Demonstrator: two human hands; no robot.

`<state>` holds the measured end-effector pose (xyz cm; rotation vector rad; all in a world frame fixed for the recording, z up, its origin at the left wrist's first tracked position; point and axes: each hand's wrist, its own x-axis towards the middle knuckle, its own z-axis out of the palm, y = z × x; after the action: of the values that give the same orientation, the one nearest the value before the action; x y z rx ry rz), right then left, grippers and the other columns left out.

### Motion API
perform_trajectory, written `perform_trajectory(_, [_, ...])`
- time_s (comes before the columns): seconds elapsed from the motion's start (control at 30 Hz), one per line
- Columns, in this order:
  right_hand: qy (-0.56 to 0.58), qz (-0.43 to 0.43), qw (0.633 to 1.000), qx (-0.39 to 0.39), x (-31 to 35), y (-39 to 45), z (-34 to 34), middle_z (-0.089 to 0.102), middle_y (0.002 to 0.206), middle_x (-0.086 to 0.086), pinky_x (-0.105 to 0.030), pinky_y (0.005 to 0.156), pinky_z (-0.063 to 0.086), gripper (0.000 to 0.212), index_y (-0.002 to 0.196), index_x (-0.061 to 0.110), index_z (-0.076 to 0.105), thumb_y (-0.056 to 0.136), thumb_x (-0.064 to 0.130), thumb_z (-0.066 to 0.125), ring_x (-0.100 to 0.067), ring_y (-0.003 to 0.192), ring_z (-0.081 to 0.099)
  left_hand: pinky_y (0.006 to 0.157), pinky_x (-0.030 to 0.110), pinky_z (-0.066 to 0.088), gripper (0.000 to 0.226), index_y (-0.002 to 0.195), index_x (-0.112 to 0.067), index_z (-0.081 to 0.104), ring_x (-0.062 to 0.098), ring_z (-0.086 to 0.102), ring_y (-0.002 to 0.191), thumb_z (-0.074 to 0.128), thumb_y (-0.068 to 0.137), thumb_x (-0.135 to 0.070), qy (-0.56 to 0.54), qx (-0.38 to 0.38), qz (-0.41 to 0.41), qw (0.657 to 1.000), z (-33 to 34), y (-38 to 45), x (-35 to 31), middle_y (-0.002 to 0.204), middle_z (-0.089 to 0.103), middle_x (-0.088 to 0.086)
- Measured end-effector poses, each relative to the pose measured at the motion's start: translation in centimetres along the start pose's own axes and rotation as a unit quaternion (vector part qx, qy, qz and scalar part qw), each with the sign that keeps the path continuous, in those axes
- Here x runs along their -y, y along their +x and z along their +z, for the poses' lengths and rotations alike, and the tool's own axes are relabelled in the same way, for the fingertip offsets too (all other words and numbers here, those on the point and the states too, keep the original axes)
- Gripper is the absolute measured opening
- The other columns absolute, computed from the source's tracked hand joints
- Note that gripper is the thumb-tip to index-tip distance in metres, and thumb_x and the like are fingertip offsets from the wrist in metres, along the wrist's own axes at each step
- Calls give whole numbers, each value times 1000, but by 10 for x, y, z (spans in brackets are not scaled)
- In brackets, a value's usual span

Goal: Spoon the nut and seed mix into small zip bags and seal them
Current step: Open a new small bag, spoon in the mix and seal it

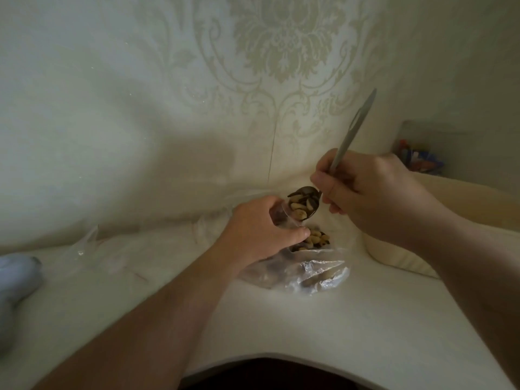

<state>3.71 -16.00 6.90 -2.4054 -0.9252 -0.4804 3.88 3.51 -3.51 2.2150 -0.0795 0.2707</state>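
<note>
My right hand (374,192) grips the handle of a metal spoon (351,133), whose bowl is heaped with nut and seed mix (302,205). The bowl tilts against the mouth of a small clear zip bag (281,218), which my left hand (261,229) holds up between thumb and fingers. Below both hands a large crumpled plastic bag (312,273) lies on the white surface, open, with more of the mix (316,239) showing inside it.
Several empty clear bags (90,243) lie at the left on the white surface. A pale grey-blue object (17,280) sits at the far left edge. A cream cushion (394,254) lies to the right, and a clear container with colourful items (419,159) stands behind it by the patterned wall.
</note>
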Motion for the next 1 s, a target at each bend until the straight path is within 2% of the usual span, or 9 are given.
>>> perform_trajectory(0.17, [-51,-46,998,-13,-1,0,4,65,62,4,-31,64,50,20,94,28,63,99,44,52,-14,62,68,78,24,56,36,94,-35,66,0,66,87,87,74,-57,6,-6,-4,1000,0,-2,-2,93,71,-14])
perform_trajectory(0.3, [-59,-56,997,-5,-2,-1,4,64,63,6,-28,63,51,23,95,27,64,99,45,50,-10,62,67,90,31,57,40,95,-43,55,5,67,102,88,75,-55,-6,-7,-5,1000,-1,-3,-2,107,71,-13])
perform_trajectory(0.33, [-66,-67,996,-6,-2,-1,4,61,62,8,-23,60,48,25,95,25,65,99,45,50,-8,60,63,93,35,58,41,98,-42,57,7,67,105,88,75,-56,-5,-6,-7,1000,-1,-3,-1,109,71,-12])
perform_trajectory(0.43, [-94,-95,991,-8,-1,-2,5,51,58,11,-21,57,44,24,94,23,64,100,41,51,-11,58,56,93,41,58,49,107,-29,67,10,69,104,87,73,-57,-9,-9,-9,1000,0,-2,1,108,73,-8])
perform_trajectory(0.57, [-129,-109,986,9,-4,-1,8,50,60,10,-35,55,47,25,93,21,62,103,41,51,-9,55,53,89,33,58,40,101,-36,66,7,69,101,88,74,-55,-8,-3,-16,1000,0,-2,1,105,74,-11])
perform_trajectory(0.67, [-143,-121,982,11,-4,-2,8,50,63,11,-37,56,49,29,95,19,64,103,42,47,-9,57,53,79,27,56,34,96,-37,68,0,67,89,88,74,-55,-5,-3,-17,1000,-1,-1,1,92,73,-14])
perform_trajectory(0.7, [-146,-125,981,9,-4,-2,8,49,62,12,-35,56,48,30,95,18,64,103,41,47,-9,57,52,75,25,55,35,97,-36,69,0,67,85,88,74,-55,-2,-4,-16,1000,-1,-1,1,89,73,-14])
perform_trajectory(0.77, [-127,-125,984,2,-4,-3,8,50,63,14,-22,58,43,27,96,19,65,103,40,48,-6,59,53,75,25,55,38,100,-35,72,-1,67,82,88,73,-56,3,-9,-13,1000,0,0,2,85,74,-15])
perform_trajectory(1.0, [-102,-140,985,-23,-5,-3,10,51,63,19,-10,61,39,25,95,20,67,103,38,51,0,60,54,67,22,51,38,93,-33,71,-1,66,75,88,71,-60,43,-29,7,999,1,2,4,80,72,-15])
